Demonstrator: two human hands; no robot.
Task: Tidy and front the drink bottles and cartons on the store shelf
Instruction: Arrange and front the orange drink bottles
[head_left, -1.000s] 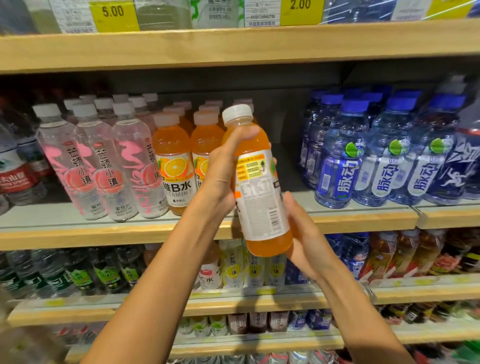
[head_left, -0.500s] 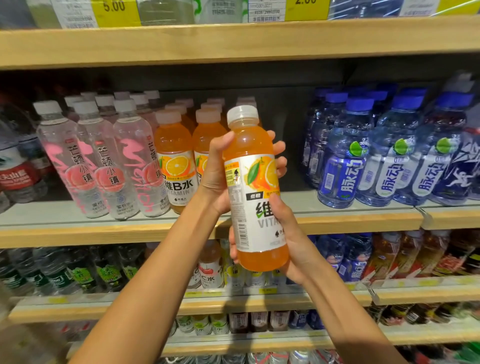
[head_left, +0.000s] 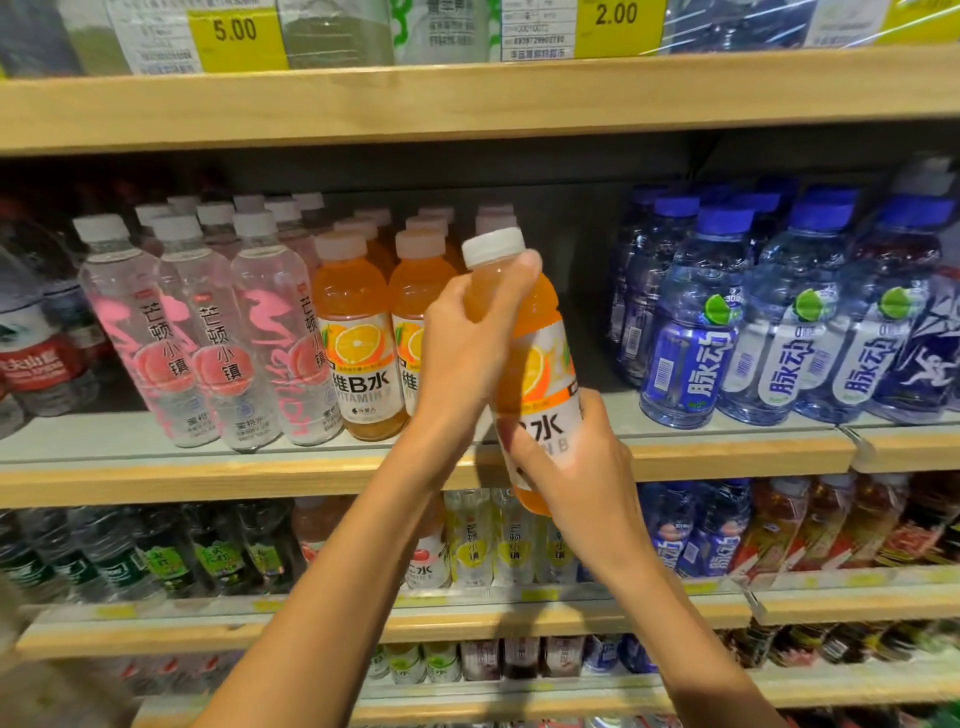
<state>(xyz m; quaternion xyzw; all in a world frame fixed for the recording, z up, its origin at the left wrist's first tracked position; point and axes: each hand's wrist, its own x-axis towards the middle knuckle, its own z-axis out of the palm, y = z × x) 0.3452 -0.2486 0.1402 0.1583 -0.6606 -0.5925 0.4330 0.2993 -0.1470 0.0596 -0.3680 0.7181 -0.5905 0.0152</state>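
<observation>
Far left on the grey middle shelf with a wooden front lip (head_left: 208, 478): clear plastic water bottles with red labels (head_left: 31, 364), partly cut off by the picture's edge. Next right, three clear white-capped bottles with pink peach labels (head_left: 174, 332), fronted near the lip, more rows behind. Touching them on the right, two orange vitamin-drink bottles with pale caps and orange-slice labels (head_left: 358, 338) at the front, further caps lined up behind toward the dark back wall.

Then the left hand (head_left: 467, 353), arm slanting up from the lower left, fingers (head_left: 514, 275) curled round the neck and shoulder of one more orange plastic bottle with a white cap (head_left: 545, 374), one fingertip just under the cap. Held clear of the shelf, in front of its lip, tilted with the cap leaning left and the base hanging below lip level. Label facing near, half covered. Right hand (head_left: 576, 467) wrapped round the lower label, gripping from the right.

Behind the held bottle, open room on the shelf between the orange rows and the blue-capped clear bottles with blue labels (head_left: 691, 332), packed out to the right edge. Overhead, the wooden upper shelf (head_left: 467, 98) with yellow price tags (head_left: 236, 31), well above the caps.
</observation>
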